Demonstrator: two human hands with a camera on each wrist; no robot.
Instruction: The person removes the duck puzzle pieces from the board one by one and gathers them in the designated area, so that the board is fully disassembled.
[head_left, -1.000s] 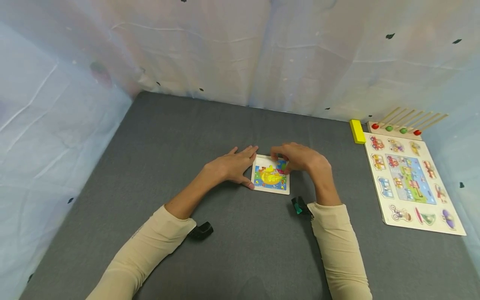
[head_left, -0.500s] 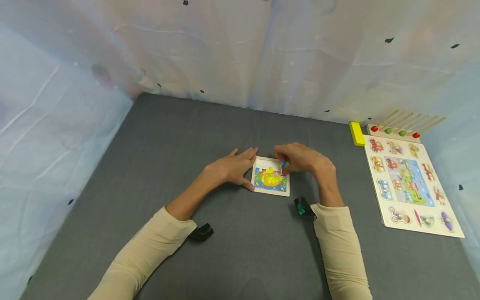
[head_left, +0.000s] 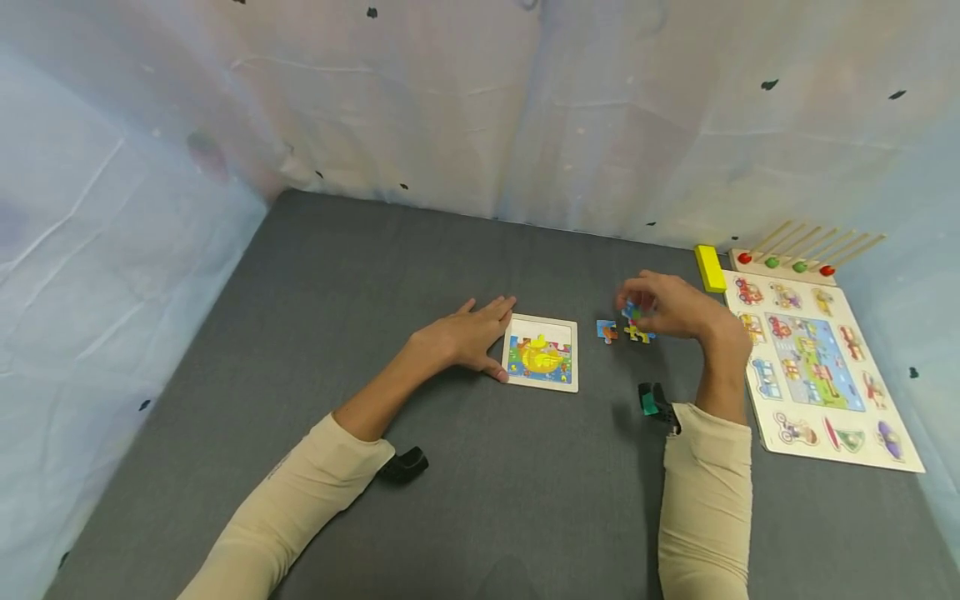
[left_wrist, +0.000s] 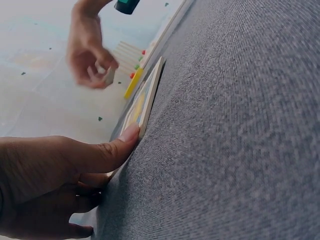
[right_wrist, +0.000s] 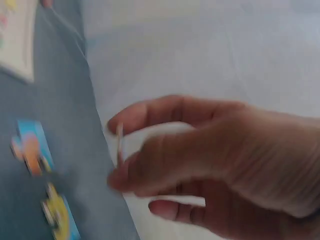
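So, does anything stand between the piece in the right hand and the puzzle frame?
A blue-and-orange piece lies flat on the table between the held piece and the frame; nothing taller is visible there.

There are two bare hands, the left hand (head_left: pixel 467 336) and the right hand (head_left: pixel 675 308), two beige sleeves (head_left: pixel 705 492) and two black wrist devices (head_left: pixel 403 464). One small square wooden-framed puzzle (head_left: pixel 553 332). Three loose multicoloured jigsaw pieces show: two on the grey tabletop (head_left: pixel 375 292), one pinched. One yellow rectangular block (head_left: pixel 710 268). One large pale board (head_left: pixel 813 415) with ten small pictures (head_left: pixel 748 291) around one rectangular scene (head_left: pixel 817 362). One wooden rack (head_left: pixel 786 267), two red beads (head_left: pixel 745 258), two green beads (head_left: pixel 772 262).
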